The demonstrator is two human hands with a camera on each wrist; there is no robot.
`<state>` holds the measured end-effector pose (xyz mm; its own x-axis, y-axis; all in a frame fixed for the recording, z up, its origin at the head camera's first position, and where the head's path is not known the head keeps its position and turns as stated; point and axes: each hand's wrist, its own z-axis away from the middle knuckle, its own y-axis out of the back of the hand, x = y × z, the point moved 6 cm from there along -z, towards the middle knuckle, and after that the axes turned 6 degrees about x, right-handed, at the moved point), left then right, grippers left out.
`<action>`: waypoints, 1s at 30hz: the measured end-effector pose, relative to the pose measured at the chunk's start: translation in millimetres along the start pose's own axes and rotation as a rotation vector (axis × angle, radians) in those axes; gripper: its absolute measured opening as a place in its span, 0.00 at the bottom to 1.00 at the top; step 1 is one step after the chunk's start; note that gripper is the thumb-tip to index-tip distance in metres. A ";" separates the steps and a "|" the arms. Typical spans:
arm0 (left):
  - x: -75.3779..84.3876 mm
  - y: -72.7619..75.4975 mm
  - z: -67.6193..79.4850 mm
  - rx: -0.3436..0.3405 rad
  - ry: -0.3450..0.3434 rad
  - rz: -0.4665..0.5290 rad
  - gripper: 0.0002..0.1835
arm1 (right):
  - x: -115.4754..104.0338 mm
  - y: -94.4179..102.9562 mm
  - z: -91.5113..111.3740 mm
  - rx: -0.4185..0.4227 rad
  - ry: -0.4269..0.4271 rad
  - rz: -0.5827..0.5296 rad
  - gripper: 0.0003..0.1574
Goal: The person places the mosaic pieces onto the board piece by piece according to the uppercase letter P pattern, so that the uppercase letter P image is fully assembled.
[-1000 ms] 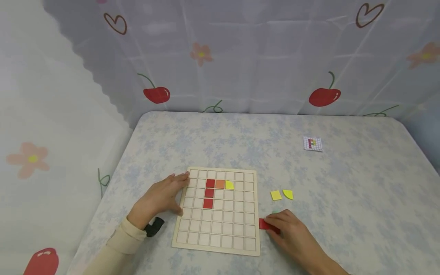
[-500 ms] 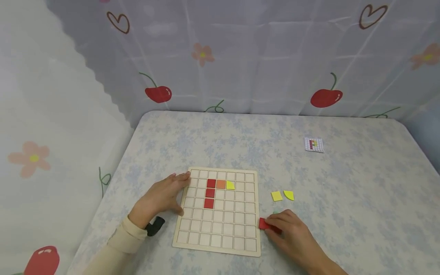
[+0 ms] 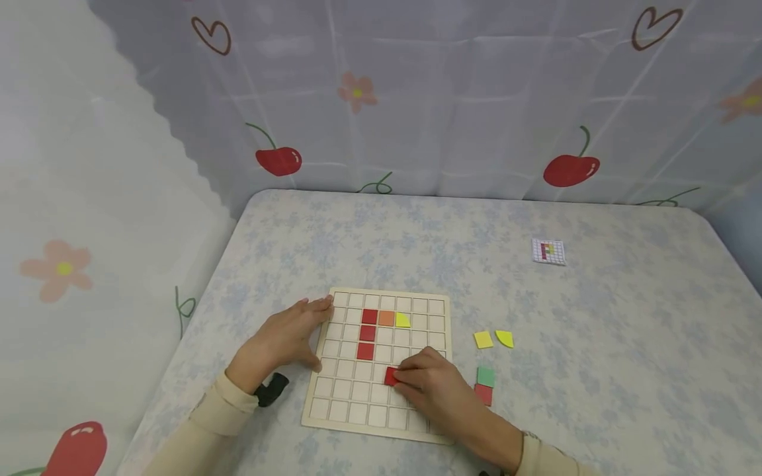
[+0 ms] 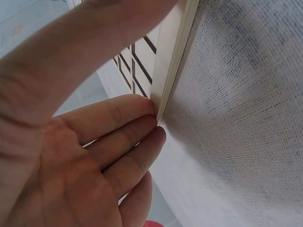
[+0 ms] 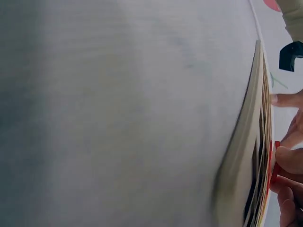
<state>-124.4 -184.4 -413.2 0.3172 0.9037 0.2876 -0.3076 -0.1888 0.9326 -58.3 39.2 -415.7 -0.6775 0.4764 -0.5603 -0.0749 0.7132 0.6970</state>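
Note:
A pale wooden grid board (image 3: 351, 412) lies on the table, with three red square tiles (image 3: 367, 333) in a column. An orange square tile (image 3: 386, 318) and a yellow quarter-circle tile (image 3: 403, 320) extend the column's top to the right. My left hand (image 3: 284, 337) rests along the board's left edge; its fingers are nearly straight and touch the rim (image 4: 166, 66) in the left wrist view. Over the board's middle, my right hand (image 3: 437, 390) pinches another red square tile (image 3: 391, 376), tilted in the right wrist view (image 5: 276, 163). Whether it touches the board cannot be told.
Right of the board lie a yellow square (image 3: 483, 340), a yellow quarter-circle (image 3: 504, 338), a green square (image 3: 485, 376) and a red square (image 3: 483, 395). A small card with a printed coloured grid (image 3: 548, 252) lies farther back. A patterned curtain (image 3: 452, 99) hangs behind the table.
My right hand has lifted a red tile from beside the board and carried it left over the grid. The green and remaining red tiles are now uncovered. My left hand stays at the board.

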 end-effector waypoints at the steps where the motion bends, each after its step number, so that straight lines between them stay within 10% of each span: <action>1: 0.4 -0.2 -0.2 -0.002 0.003 0.002 0.54 | -1.5 -4.7 -4.2 -0.020 -0.004 -0.002 0.08; 22: 0.6 0.3 1.2 0.001 0.006 0.015 0.55 | -22.7 -39.3 -38.1 -0.212 0.013 0.167 0.04; 30: 0.3 0.7 0.5 0.002 -0.004 0.009 0.55 | -13.1 -10.3 -21.0 -0.056 -0.019 0.068 0.09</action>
<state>-124.1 -184.4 -412.4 0.3178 0.9004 0.2971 -0.3085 -0.1981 0.9304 -64.0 14.8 -406.1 -0.6682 0.5328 -0.5193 -0.0708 0.6493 0.7573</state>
